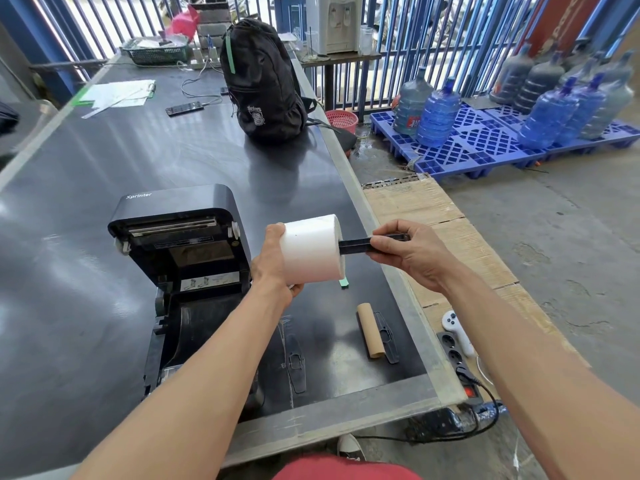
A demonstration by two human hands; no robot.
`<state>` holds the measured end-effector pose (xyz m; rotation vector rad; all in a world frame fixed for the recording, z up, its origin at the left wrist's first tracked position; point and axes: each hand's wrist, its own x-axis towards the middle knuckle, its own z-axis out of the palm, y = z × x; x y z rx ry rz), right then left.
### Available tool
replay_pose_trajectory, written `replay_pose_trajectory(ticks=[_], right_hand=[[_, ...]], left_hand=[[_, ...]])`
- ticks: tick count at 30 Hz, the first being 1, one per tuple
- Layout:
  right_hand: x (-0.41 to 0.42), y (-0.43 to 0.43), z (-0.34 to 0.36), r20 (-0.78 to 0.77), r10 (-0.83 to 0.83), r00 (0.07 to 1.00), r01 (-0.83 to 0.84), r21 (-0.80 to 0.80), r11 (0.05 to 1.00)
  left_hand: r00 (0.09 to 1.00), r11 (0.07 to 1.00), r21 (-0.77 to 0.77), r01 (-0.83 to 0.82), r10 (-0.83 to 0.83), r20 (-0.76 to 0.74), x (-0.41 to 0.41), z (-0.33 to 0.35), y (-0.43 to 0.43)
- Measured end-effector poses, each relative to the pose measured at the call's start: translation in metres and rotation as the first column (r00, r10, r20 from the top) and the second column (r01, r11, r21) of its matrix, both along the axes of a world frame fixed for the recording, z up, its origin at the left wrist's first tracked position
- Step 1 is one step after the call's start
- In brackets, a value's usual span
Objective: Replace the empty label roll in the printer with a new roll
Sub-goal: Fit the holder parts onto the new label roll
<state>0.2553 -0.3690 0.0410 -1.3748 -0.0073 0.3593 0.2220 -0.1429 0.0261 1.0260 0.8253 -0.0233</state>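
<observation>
Head view: semi-open work area fenced with blue metal bars [398, 64], concrete floor on the right, long dark glossy table [86, 202] filling the left and centre. Far along the table, a black fabric backpack [263, 81] standing upright, a black phone [184, 108] on a cable to its left, white papers [117, 93] and a green mesh basket [156, 55] farther off. Right of the table, a blue plastic pallet [485, 147] loaded with blue water jugs [437, 114], plus a small red basket [342, 120] on the floor.

Near left on the table, a black plastic label printer [180, 271] with its lid [176, 220] tipped up and open, roll bay exposed. Just right of the lid, held above the table, a fat white paper label roll [311, 251], axis lying left to right. Left hand [272, 268] wrapped around the roll's left end, thumb over the top edge, fingers curled beneath. Right hand [412, 254] pinching a black plastic spindle bar [356, 246] between thumb and pressed-together fingers, the bar's left end inside the roll's core.

Near right on the table, a brown cardboard empty core [370, 336] lying flat, touching a flat black plastic roll guide [387, 337] on its right. Second flat black guide [296, 362] lying well to the left, near the printer. Off the table's near right edge, a black power strip [457, 362] and a white handheld controller [457, 329].
</observation>
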Motion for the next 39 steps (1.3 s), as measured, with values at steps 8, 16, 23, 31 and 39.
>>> replay_pose_trajectory(ticks=[8, 16, 23, 31, 39], right_hand=[[-0.007, 0.019, 0.020, 0.223, 0.060, 0.973, 0.019, -0.335, 0.942], [-0.024, 0.054, 0.008, 0.327, -0.035, 0.944, 0.137, -0.296, 0.945], [-0.033, 0.067, 0.004, 0.284, -0.187, 0.941, 0.250, -0.205, 0.946], [-0.052, 0.075, 0.002, 0.274, -0.183, 0.944, 0.245, -0.209, 0.947], [-0.073, 0.069, -0.008, 0.117, -0.309, 0.944, 0.321, -0.104, 0.941]], left_hand=[[1.000, 0.995, -0.098, 0.011, -0.012, -0.015, 0.001, 0.003, -0.001], [0.995, 0.994, -0.096, 0.054, -0.045, 0.085, -0.002, 0.008, 0.004], [0.993, 0.998, -0.055, 0.030, -0.024, 0.112, -0.008, 0.011, 0.010], [0.993, 0.999, -0.043, 0.033, -0.027, 0.117, -0.019, 0.009, 0.016], [0.991, 0.994, -0.066, 0.091, -0.084, 0.106, -0.036, -0.007, 0.014]])
